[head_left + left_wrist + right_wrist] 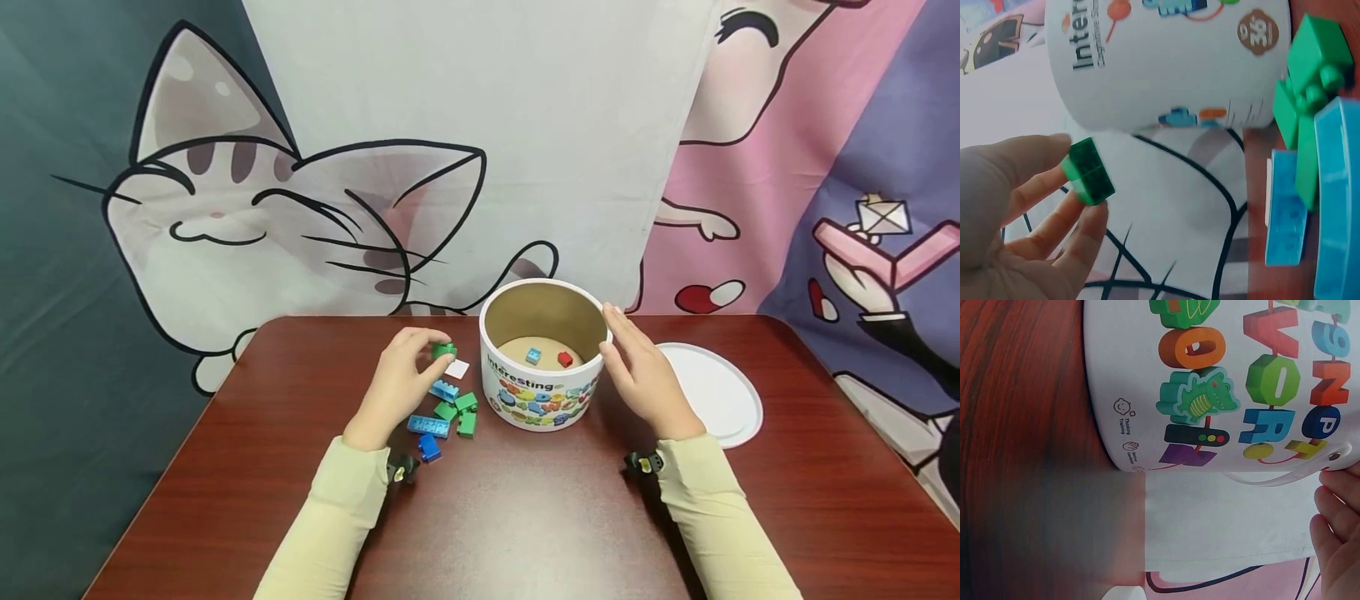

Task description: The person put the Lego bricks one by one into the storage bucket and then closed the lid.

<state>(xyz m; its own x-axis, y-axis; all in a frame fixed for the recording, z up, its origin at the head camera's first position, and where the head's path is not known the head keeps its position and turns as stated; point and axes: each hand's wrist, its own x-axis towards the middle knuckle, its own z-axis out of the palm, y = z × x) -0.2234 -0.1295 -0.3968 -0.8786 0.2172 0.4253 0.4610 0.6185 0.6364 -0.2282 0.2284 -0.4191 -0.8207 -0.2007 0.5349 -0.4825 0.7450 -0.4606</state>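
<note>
Between the thumb and fingertips of my left hand is a green toy brick, raised off the table left of the bucket. The white round bucket, printed with colourful letters, stands upright with its top uncovered. Inside, on its floor, lie a light blue brick and a red brick. My right hand rests with nearly straight fingers against the bucket's right side, at the rim. Under and near my left hand lie several green bricks, light blue bricks, a dark blue brick and a white flat piece.
A white round lid lies on the brown wooden table, right of the bucket and partly behind my right forearm. A cloth with cartoon cats hangs behind the table's far edge. The bucket has a white handle.
</note>
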